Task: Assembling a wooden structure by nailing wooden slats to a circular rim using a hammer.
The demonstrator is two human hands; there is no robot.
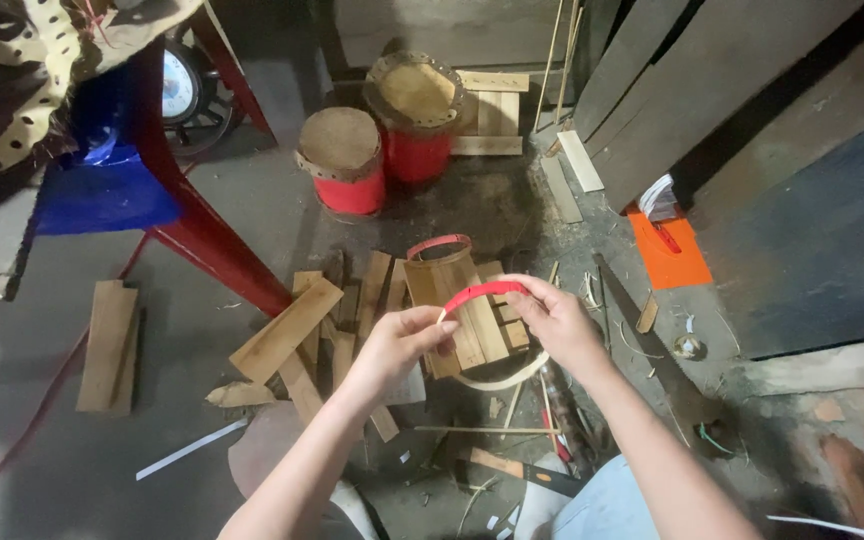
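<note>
The red strip (482, 291) arches between both hands, its long axis running from nine to three o'clock, bowed upward. The left hand (399, 345) pinches its nine-o'clock end; the right hand (552, 318) pinches the three-o'clock end, above the wooden slats (292, 325).

One view only, worn on my head and tilted steeply down at the concrete floor (202, 200) just ahead of my knees. It faces forward, toward 12 o'clock, where two red drums (382, 145) stand near the frame's top. Close range: my forearms enter from 6 o'clock, and the left hand (402, 345) and right hand (552, 320) sit near centre. Leaning planks (712, 90) fill 2 o'clock; a red chair leg (202, 230) crosses 10 o'clock. No second view overlaps this one.
</note>
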